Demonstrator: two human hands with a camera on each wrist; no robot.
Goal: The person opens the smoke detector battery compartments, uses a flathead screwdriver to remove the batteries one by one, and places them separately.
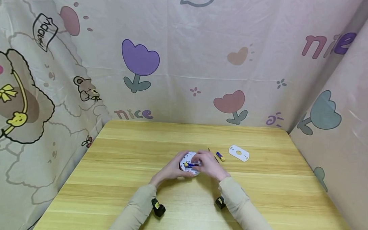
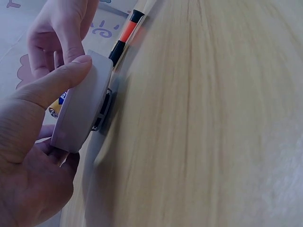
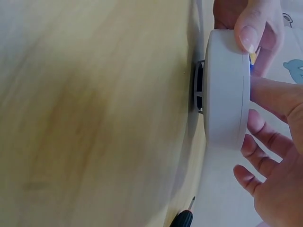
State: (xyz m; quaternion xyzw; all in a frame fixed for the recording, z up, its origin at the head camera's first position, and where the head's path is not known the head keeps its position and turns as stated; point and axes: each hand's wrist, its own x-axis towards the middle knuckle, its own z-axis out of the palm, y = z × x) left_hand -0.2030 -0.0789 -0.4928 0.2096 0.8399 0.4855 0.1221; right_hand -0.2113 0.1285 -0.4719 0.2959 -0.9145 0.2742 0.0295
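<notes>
A round white smoke detector (image 1: pixel 186 158) is held above the table with its back facing up. My left hand (image 1: pixel 171 169) grips it by the rim, thumb on the near edge and fingers round the far side. A blue and yellow battery (image 1: pixel 189 165) lies across the back, its yellow end standing off the surface in the left wrist view. My right hand (image 1: pixel 210 164) reaches over from the right, thumb and curled forefinger at the battery's other end. The detector's body (image 3: pixel 226 90) hides those fingertips in the right wrist view. A dark slotted dome (image 3: pixel 199 87) projects from its underside.
Just beyond the right hand, a second blue and yellow battery (image 1: pixel 220 156) lies on the wooden table (image 1: pixel 134 143). A white oblong plate (image 1: pixel 244 155) with a central hole is farther right. A black and orange screwdriver (image 2: pixel 127 33) lies behind the detector. Printed curtains (image 1: pixel 186 61) enclose the table.
</notes>
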